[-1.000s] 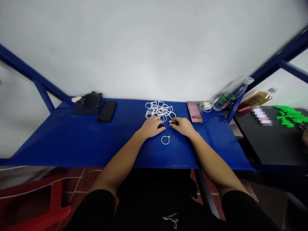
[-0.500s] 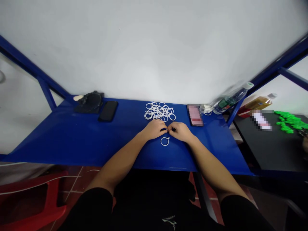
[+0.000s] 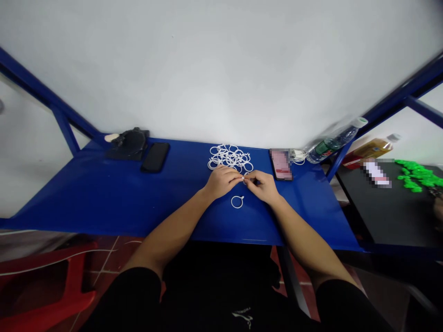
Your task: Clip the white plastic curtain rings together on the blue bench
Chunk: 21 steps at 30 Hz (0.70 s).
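Observation:
My left hand (image 3: 223, 181) and my right hand (image 3: 262, 185) meet fingertip to fingertip over the blue table. Between them they pinch a small white ring (image 3: 246, 174), mostly hidden behind the fingers. Just in front of the hands, a single thin white ring (image 3: 237, 202) with a small tab at its upper right lies flat on the tabletop. Beyond my left hand is a loose pile of white rings (image 3: 231, 156), overlapping one another near the wall.
A black phone (image 3: 155, 157) and a black bag (image 3: 129, 144) lie to the left. On the right are a lit phone (image 3: 281, 164), a white charger cable (image 3: 299, 157) and a plastic bottle (image 3: 323, 148). Green pieces (image 3: 417, 174) lie on a neighbouring dark table (image 3: 391, 216).
Both hands have shifted slightly away from me, and the fingertips have changed their pinch, showing a bit of white between them. The single ring in front stays put.

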{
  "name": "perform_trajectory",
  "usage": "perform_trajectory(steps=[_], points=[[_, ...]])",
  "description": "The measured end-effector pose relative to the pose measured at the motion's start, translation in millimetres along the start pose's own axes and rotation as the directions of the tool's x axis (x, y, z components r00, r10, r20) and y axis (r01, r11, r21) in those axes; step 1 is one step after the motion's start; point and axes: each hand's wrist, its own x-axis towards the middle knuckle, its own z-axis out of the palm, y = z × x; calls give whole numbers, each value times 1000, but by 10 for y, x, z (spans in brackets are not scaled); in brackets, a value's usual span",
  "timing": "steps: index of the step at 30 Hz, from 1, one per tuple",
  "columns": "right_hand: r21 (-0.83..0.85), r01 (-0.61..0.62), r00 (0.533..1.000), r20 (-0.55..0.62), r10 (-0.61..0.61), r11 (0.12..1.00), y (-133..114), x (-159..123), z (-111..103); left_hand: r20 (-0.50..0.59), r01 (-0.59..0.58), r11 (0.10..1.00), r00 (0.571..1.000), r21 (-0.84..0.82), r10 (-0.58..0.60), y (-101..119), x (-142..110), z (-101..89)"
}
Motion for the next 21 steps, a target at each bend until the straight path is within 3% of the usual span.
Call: perform_trajectory(steps=[4,7,15,21], points=[[106,-70,995,-67,77,992,-83,-13,15,-118,-50,997,992,-64,42,44,25,-26],[174,-108,991,-64,121,979,-128,-17,21,-143,-59,994,989,-90,46,86,34,-49],[184,-227,971,-29,236,956,-103,-41,46,-27,73,992,997,-104,-76,143,14,-25],[113,-214,975,-26,219,970,-101,-9,14,4,76,993,997,-90,-76,98,-11,15]])
